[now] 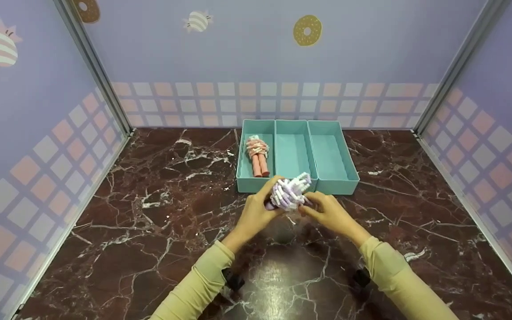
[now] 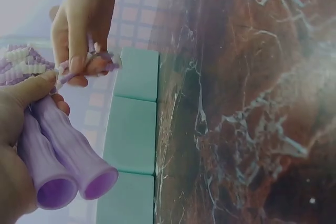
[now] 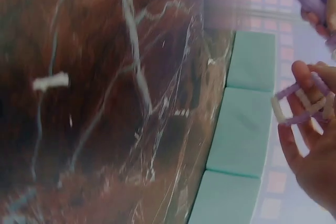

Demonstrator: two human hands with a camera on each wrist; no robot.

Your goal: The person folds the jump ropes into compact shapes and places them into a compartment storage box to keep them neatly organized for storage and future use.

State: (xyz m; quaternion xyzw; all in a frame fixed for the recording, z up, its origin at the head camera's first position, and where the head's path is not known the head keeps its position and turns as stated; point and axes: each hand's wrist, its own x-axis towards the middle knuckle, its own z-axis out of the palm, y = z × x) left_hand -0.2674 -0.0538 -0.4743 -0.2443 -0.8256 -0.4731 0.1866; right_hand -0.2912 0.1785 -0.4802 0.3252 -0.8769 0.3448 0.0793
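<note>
A purple-and-white beaded jump rope [image 1: 290,194], wound into a bundle, is held up in front of the box. My left hand [image 1: 256,211] grips the bundle where it meets the two purple handles [image 2: 73,148], whose hollow ends point down in the left wrist view. With thumb and fingers, my right hand [image 1: 330,214] pinches a loose length of the beaded cord [image 3: 278,110] at the bundle's right side; in the right wrist view it bends in a small loop across the fingers.
A teal box [image 1: 338,188] with three compartments stands behind the hands, near the back wall. Its left compartment contains a pink-and-white beaded jump rope [image 1: 260,164], wound up with its handles toward me. Patterned panels [image 1: 256,58] enclose the dark marbled table [image 1: 185,266] on three sides.
</note>
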